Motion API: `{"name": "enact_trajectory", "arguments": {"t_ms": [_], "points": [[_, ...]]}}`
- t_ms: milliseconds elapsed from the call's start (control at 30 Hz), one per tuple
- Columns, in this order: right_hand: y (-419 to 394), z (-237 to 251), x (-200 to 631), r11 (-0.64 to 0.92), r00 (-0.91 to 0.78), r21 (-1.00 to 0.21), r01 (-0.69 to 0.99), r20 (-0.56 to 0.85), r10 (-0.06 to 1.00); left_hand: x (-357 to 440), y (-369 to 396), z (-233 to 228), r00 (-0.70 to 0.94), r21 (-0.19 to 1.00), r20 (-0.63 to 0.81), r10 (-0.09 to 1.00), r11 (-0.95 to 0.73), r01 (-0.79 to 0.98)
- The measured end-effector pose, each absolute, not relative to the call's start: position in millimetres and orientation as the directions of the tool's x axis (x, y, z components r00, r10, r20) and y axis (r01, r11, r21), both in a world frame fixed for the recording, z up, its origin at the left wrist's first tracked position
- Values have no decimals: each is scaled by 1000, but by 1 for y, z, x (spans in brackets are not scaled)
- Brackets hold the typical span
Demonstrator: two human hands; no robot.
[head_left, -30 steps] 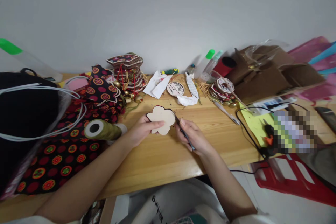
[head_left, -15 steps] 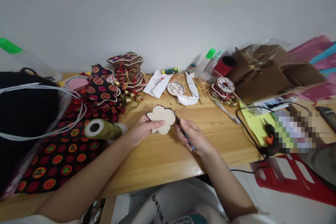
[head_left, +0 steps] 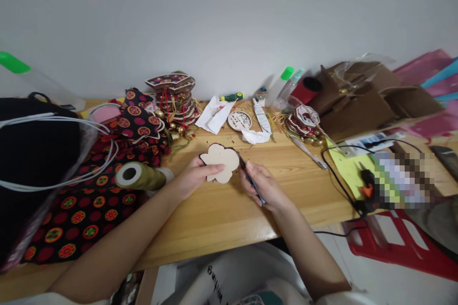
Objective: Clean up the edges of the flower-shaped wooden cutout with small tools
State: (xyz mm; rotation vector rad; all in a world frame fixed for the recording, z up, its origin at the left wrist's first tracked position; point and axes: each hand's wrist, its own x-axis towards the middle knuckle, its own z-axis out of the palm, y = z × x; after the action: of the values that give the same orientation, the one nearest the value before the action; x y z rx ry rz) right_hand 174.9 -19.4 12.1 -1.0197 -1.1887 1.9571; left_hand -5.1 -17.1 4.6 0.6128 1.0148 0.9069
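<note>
Between my hands is a pale flower-shaped piece (head_left: 218,156) with a thin dark fabric edge along its far side. My left hand (head_left: 193,176) grips it by its left petals, thumb flat on the pale face and fingers underneath. In my right hand (head_left: 264,181) are slim dark snips (head_left: 255,183), their tip at the piece's right edge. Fingers cover much of the tool, so whether its blades are parted is hard to see. Small dark scraps lie on the wooden table (head_left: 214,219) around the piece.
Patterned black fabric (head_left: 86,219) and an olive thread spool (head_left: 143,176) lie left. Behind are stacked fabric ornaments (head_left: 175,97), white tissue (head_left: 213,114), a round printed disc (head_left: 239,120) and a white tube (head_left: 262,116). Brown boxes (head_left: 352,109) and a black cable (head_left: 336,178) are right.
</note>
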Motion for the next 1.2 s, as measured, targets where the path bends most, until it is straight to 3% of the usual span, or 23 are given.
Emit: {"name": "enact_trajectory", "arguments": {"t_ms": [1200], "points": [[-19, 12, 174, -409, -451, -907, -95, -327, 830, -5, -17, 3, 220, 799, -440, 871, 491, -346]]}}
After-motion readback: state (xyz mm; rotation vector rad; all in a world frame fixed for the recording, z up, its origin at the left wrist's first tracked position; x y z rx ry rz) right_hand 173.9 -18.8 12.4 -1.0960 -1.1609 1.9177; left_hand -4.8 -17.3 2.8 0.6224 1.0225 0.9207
